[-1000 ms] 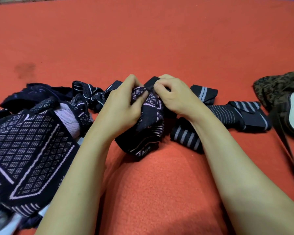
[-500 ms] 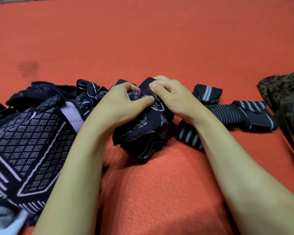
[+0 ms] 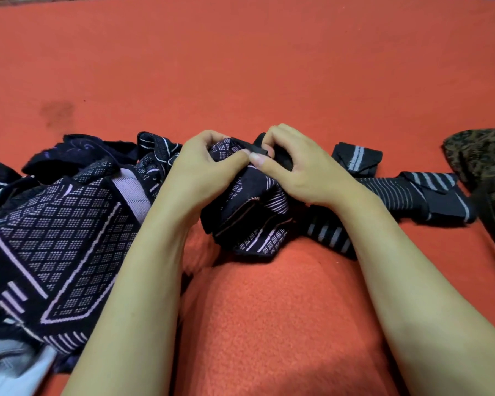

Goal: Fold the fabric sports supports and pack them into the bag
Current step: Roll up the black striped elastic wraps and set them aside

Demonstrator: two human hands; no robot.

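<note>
Left hand [image 3: 203, 164] and right hand [image 3: 295, 164] grip support [image 3: 249, 212]; loose pile [image 3: 57, 221] left; bag [image 3: 480, 158] right.

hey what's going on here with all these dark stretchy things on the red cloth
A person is folding fabric sports supports on a red blanket. Both hands grip one dark patterned support in the middle: the left hand holds its top, and the right hand pinches a black strap at its upper edge. An unfolded pile lies to the left, folded striped supports lie to the right, and the bag sits at the far right edge.
</note>
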